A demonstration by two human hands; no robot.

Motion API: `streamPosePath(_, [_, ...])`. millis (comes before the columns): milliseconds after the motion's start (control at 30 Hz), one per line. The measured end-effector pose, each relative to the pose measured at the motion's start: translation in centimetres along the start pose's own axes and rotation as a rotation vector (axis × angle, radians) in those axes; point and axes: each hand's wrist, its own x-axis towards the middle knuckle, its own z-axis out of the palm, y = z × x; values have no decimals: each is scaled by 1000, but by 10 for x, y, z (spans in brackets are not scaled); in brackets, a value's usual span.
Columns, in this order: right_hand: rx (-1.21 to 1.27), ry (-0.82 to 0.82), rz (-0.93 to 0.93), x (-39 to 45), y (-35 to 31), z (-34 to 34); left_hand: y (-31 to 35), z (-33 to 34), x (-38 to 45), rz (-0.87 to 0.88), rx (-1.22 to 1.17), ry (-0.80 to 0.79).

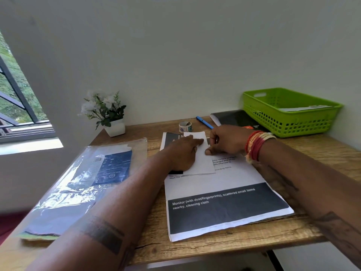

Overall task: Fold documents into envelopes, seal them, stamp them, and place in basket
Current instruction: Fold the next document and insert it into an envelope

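My left hand [182,153] lies flat, fingers straight, pressing a white envelope [199,163] onto printed documents [224,204] on the wooden desk [312,153]. My right hand [224,141] pinches something small at the envelope's far right edge; I cannot tell what. This looks like the sealing or stamping step. Next, I judge, it goes into the green basket [289,122] at far right, where one envelope already lies.

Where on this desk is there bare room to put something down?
Bare wood shows along the near edge of the table below the printed sheet, and between the flower pot and the tape roll. Around both hands and beside the green basket it is crowded.
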Motion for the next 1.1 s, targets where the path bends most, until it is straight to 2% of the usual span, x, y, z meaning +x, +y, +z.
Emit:
streamPosePath(300, [-105,-328,-41,-18,-7,-16,2,-2,-3,-7,0,-13])
streamPosePath(433, [-120,-385,-41,-22,-8,-21,3,-3,-4,-12,-3,-7])
streamPosePath(533, [-28,-324,-90,-21,2,-19,3,-2,-4,-12,-1,-5])
streamPosePath(600, [82,-197,-114,-16,12,-16,3,-2,-4,-12,-6,-6])
streamPosePath(700, [100,-5,-131,-6,26,-12,3,-2,-4,-9,-17,-9])
streamPosePath(833, [85,8,-159,0,33,-5,3,-3,-4,-2,-15,-10])
streamPosePath(1100, [-66,202,-124,9,23,7,2,-3,-4,5,-13,-6])
